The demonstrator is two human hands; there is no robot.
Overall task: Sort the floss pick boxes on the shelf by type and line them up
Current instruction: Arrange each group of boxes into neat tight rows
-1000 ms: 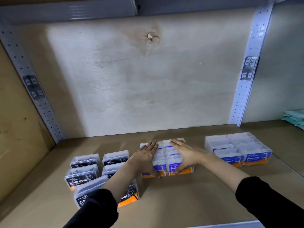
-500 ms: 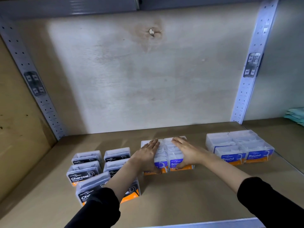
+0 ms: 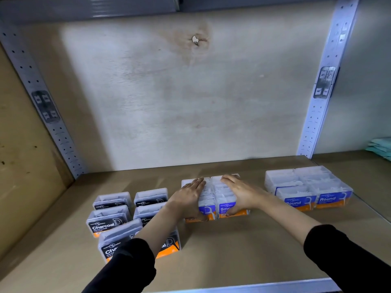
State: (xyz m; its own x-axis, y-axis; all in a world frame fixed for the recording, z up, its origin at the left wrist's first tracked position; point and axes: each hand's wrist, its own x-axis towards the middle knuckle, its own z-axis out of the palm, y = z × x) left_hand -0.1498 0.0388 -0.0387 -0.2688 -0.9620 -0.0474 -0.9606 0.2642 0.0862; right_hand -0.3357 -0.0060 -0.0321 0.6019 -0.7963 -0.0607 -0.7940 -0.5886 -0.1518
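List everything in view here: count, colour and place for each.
Charcoal boxes: six, black labels, shelf left.
Middle boxes: two columns, blue-orange labels starting "Smo", centre; count hidden under the hands.
Round boxes: two labelled fronts, more behind, blue-orange, right.
Teal packs: count unclear, far right edge.
Shelf: one, brown board.
Uprights: two, grey, perforated, back corners.
Left hand: flat on the left column, black sleeve.
Right hand: flat on the right column, black sleeve.

We see floss pick boxes of clear, glossy plastic, a shelf of matt board, a back panel of stained plywood, and uprights of perforated metal.
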